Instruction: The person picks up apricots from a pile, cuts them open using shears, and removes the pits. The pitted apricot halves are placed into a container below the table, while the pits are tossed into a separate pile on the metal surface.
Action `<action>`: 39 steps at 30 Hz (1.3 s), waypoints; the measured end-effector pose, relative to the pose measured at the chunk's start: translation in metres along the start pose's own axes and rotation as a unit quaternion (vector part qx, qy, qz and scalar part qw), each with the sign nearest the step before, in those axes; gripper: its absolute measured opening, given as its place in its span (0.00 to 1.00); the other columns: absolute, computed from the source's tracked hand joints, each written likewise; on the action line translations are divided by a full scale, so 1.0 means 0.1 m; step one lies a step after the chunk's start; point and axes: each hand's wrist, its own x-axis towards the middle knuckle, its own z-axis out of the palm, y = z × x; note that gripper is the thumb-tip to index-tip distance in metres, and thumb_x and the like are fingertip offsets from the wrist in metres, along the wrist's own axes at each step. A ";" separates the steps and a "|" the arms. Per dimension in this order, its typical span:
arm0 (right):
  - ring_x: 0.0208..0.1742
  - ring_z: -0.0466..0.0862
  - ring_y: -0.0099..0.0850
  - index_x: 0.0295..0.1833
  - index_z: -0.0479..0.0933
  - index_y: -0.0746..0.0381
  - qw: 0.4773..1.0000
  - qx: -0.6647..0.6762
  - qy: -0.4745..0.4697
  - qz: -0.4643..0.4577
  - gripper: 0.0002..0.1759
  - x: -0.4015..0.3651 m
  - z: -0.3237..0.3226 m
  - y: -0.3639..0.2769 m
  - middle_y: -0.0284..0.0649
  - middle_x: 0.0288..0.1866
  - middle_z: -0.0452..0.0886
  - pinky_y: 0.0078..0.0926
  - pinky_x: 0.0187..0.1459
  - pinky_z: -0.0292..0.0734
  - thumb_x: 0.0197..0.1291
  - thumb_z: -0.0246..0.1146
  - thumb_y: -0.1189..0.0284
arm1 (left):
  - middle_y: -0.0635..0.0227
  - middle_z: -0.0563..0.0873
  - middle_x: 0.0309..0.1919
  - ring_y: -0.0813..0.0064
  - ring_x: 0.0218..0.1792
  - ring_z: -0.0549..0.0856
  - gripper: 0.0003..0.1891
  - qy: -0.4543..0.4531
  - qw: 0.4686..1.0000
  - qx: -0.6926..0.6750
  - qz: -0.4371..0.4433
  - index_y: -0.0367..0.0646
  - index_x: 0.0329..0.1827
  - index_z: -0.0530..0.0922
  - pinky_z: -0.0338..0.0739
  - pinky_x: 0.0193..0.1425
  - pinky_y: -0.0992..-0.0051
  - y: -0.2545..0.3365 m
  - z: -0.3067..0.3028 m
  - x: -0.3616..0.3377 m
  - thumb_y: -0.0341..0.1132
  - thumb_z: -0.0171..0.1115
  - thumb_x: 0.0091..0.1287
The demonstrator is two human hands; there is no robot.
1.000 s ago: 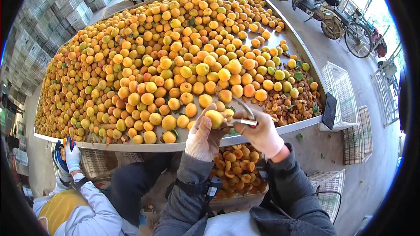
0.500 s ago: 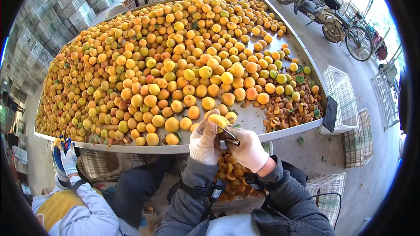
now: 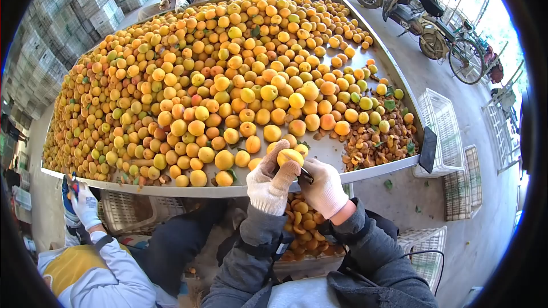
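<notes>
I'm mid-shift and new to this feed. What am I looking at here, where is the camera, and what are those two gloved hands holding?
One picture, from a camera worn on a person's head, looking down at that person's own hands; no machine. The left hand holds an apricot; the right hand holds a small knife against it. Ahead, a metal table carries a big heap of apricots and a pile of pits. A crate of cut halves sits below. Another worker's glove shows lower left.

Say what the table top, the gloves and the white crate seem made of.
Table top: likely sheet metal, dull grey sheen. Gloves on the left hand, holding an apricot, and right hand, gripping a tool: white knit fabric, ribbed cuffs. Crate: probably white plastic, lattice walls.
</notes>
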 end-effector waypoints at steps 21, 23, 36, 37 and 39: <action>0.34 0.80 0.50 0.34 0.77 0.59 0.998 0.007 0.064 -0.021 0.05 -0.10 -0.08 0.00 0.41 0.29 0.78 0.42 0.35 0.76 0.49 0.65 0.77 | 0.58 0.81 0.56 0.72 0.52 0.82 0.36 -0.079 0.993 0.082 -0.018 0.29 0.67 0.68 0.79 0.55 0.73 0.13 0.09 -0.01 0.35 0.76 0.59; 0.33 0.81 0.48 0.35 0.78 0.59 0.996 -0.002 0.086 -0.031 0.06 -0.10 -0.07 -0.01 0.41 0.29 0.78 0.42 0.36 0.76 0.50 0.65 0.77 | 0.58 0.81 0.56 0.71 0.53 0.82 0.33 -0.102 0.950 0.271 0.114 0.31 0.65 0.71 0.78 0.56 0.73 0.08 0.02 0.07 0.33 0.75 0.59; 0.38 0.86 0.31 0.48 0.81 0.63 0.988 0.138 0.067 -0.015 0.12 0.00 0.15 0.10 0.39 0.36 0.86 0.26 0.41 0.79 0.58 0.65 0.78 | 0.55 0.82 0.55 0.70 0.53 0.83 0.32 -0.085 0.890 0.405 0.190 0.29 0.63 0.72 0.78 0.60 0.71 0.19 -0.01 0.06 0.28 0.76 0.56; 0.38 0.85 0.28 0.47 0.81 0.64 0.964 0.261 -0.034 0.045 0.10 -0.01 0.13 0.12 0.36 0.36 0.86 0.25 0.41 0.79 0.59 0.64 0.78 | 0.55 0.83 0.54 0.71 0.52 0.83 0.32 -0.083 0.893 0.410 0.165 0.28 0.63 0.72 0.78 0.59 0.71 0.20 -0.03 0.06 0.28 0.75 0.57; 0.38 0.84 0.24 0.46 0.81 0.66 0.911 0.376 -0.134 0.105 0.09 -0.01 0.03 0.10 0.34 0.35 0.85 0.23 0.40 0.78 0.60 0.63 0.78 | 0.55 0.83 0.53 0.71 0.52 0.84 0.31 -0.082 0.896 0.414 0.140 0.27 0.63 0.72 0.79 0.58 0.72 0.19 -0.07 0.07 0.29 0.74 0.57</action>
